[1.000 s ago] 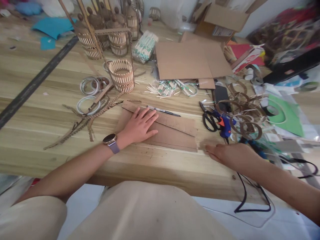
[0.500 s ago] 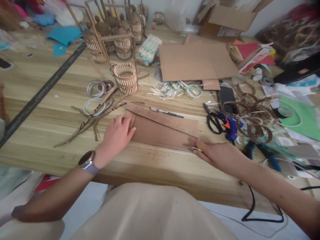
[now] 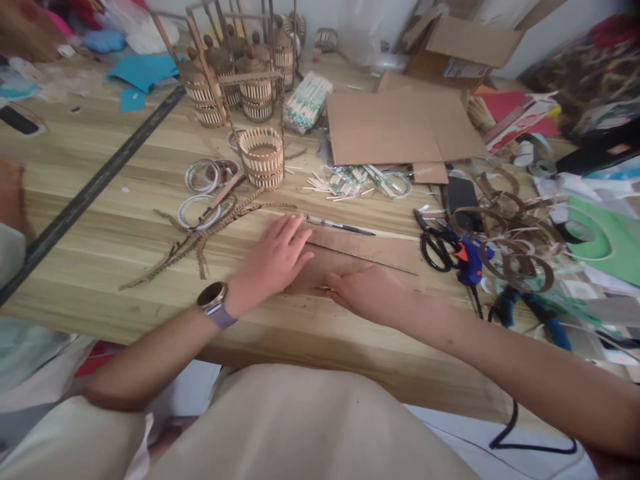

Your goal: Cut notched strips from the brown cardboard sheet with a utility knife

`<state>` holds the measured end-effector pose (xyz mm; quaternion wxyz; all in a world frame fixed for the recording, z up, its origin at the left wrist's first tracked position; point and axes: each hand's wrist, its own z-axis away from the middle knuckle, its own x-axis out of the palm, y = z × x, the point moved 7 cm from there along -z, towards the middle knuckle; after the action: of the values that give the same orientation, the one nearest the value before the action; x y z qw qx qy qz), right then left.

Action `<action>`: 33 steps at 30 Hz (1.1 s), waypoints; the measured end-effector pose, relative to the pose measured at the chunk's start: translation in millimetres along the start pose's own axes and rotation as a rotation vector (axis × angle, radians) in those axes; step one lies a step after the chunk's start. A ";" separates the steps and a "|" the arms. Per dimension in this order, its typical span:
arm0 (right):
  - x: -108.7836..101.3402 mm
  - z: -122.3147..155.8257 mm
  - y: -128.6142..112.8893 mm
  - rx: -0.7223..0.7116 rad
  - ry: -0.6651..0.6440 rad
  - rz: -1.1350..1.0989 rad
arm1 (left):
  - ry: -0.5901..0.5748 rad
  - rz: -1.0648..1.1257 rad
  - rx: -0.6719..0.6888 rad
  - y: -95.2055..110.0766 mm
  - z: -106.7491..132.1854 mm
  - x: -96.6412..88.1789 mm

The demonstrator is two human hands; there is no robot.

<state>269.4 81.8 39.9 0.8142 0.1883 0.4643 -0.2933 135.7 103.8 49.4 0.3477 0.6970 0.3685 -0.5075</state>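
Observation:
My left hand lies flat with fingers stretched over the left end of a brown cardboard piece. My right hand is closed on a small craft knife. Only its metal tip shows; the rest is hidden in my fingers. The tip is at the cardboard's near edge, close to my left hand. A narrow cardboard strip lies along the far side of the piece, with a dark slit between them. Just beyond it rests a pen.
Black scissors, a blue glue gun and curled cardboard rings lie to the right. Beyond are a stick basket, tape rolls and a cardboard sheet. A long dark bar crosses the left; another person's arm is there.
My right hand has moved left along the near edge with the knife, from the cardboard's right end toward my left hand. The view has shifted slightly; my left hand still presses the cardboard.

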 end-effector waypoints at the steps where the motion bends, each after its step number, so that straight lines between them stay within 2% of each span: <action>1: 0.5 -1.8 -1.7 -0.005 0.004 0.007 | -0.017 0.018 0.036 1.6 -4.8 7.5; 5: 1.2 -5.7 -4.8 -0.013 0.013 0.022 | -0.112 0.050 0.085 2.9 -14.2 38.8; 8: 1.2 -6.4 -4.8 -0.010 0.017 0.033 | -0.131 0.049 0.076 2.0 -13.5 49.1; 24: 1.0 -10.6 -8.4 -0.032 0.018 0.057 | -0.098 0.022 0.083 3.4 -11.2 48.6; 28: -0.8 -10.7 -9.4 -0.012 -0.023 0.063 | -0.089 0.023 0.082 3.6 -11.4 48.3; 33: -12.5 -10.5 -19.8 -0.007 -0.117 0.095 | -0.064 0.043 0.081 4.5 -11.8 47.4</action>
<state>244.8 76.7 44.8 0.8536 0.1898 0.4075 -0.2633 155.0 119.3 7.0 0.3416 0.7016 0.3213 -0.5364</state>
